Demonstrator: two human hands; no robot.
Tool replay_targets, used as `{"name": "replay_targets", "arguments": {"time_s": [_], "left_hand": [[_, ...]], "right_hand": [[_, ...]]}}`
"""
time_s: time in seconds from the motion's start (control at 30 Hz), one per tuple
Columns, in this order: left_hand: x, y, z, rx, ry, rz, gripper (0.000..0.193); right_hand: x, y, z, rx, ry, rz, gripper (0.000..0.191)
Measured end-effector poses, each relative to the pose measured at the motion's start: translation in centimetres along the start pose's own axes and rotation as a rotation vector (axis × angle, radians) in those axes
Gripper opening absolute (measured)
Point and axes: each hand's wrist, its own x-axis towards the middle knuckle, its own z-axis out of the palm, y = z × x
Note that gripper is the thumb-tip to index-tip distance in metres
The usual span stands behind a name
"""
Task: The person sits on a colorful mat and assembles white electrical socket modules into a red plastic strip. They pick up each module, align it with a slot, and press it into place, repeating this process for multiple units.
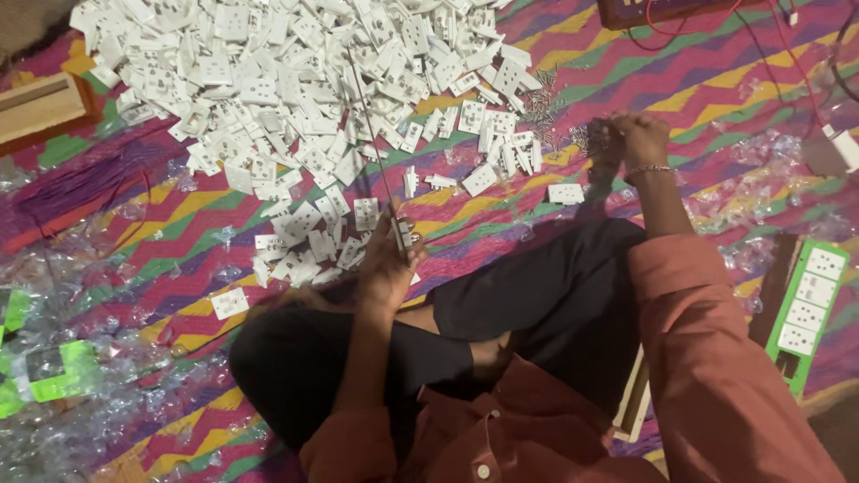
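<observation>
White socket plate (pixel 403 234) pinched with a thin metal rod (pixel 371 143) in left hand (pixel 386 259) over the lap, right hand (pixel 631 139) closed on small screws (pixel 586 136) far right, socket heap (pixel 295 80) on striped mat (pixel 680 89).

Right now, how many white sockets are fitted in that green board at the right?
4 white sockets, in one row down the green board from its far end. A dark empty slot sits nearest the person. None look hidden.
</observation>
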Motion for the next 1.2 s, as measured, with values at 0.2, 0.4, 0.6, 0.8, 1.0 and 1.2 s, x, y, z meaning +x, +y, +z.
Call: {"name": "replay_targets", "arguments": {"time_s": [0.2,0.4,0.6,0.8,1.0,1.2], "left_hand": [[0.2,-0.6,-0.8,-0.032,0.004,0.014,0.054],[1.0,-1.4,-2.0,-0.031,0.046,-0.011,0.053],[0.6,-1.6,-1.4,0.07,0.102,0.011,0.065],[0.7,-1.2,-0.7,0.061,0.096,0.047,0.064],[1.0,-1.3,-0.5,0.056,0.065,0.093,0.066],[0.6,-1.1,0.1,0.11,0.066,0.102,0.067]], "right_hand": [[-0.8,-4.3,2.9,0.397,-0.267,0.239,0.003],[-7.1,-7.9,10.6,0.328,-0.508,0.068,0.004],[-16.9,-6.3,18.4,-0.042,-0.675,-0.012,0.001],[-13.1,-6.4,16.0,-0.443,-0.692,-0.155,0.006],[-7.2,-6.1,10.1,-0.981,-0.779,-0.186,0.013],[-9.6,-0.7,13.2,-0.969,-1.169,-0.34,0.015]]}}
